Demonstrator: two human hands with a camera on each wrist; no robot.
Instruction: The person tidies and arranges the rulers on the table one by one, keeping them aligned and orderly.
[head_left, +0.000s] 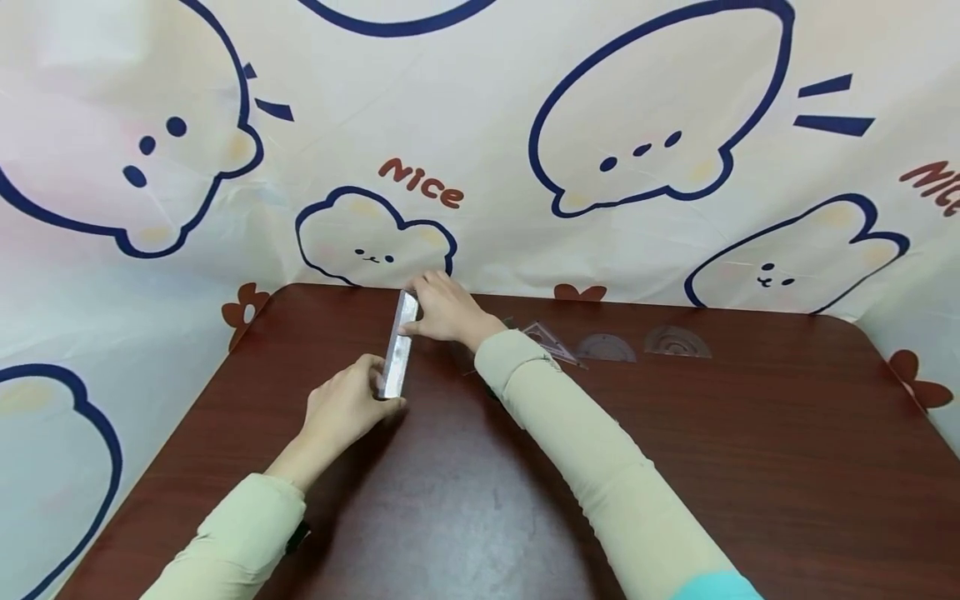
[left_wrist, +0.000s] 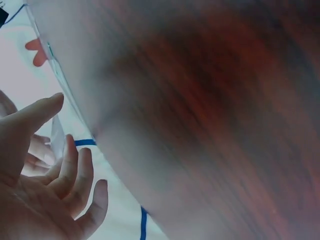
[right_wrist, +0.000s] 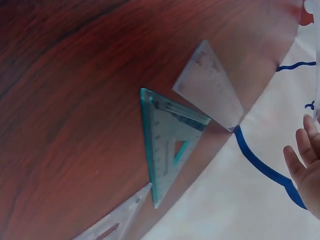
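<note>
A clear, shiny ruler (head_left: 401, 346) is tilted up over the far left part of the table. My left hand (head_left: 341, 404) holds its near end, with the fingers along the left edge and the thumb by the bottom. My right hand (head_left: 447, 308) grips the far end, its thumb on the right edge. The left wrist view shows the left hand (left_wrist: 50, 185) with thumb and fingers apart and part of the ruler (left_wrist: 58, 140) behind the fingers. At the right wrist view's edge some fingers (right_wrist: 305, 155) appear beside a clear strip.
Right of the right wrist, a clear set square (head_left: 552, 343) and two protractors, one clear (head_left: 606, 348) and one beside it (head_left: 677, 342), lie along the table's back. A teal-edged set square (right_wrist: 162, 145) lies between two clear ones. A patterned cloth (head_left: 495, 242) hangs behind the table.
</note>
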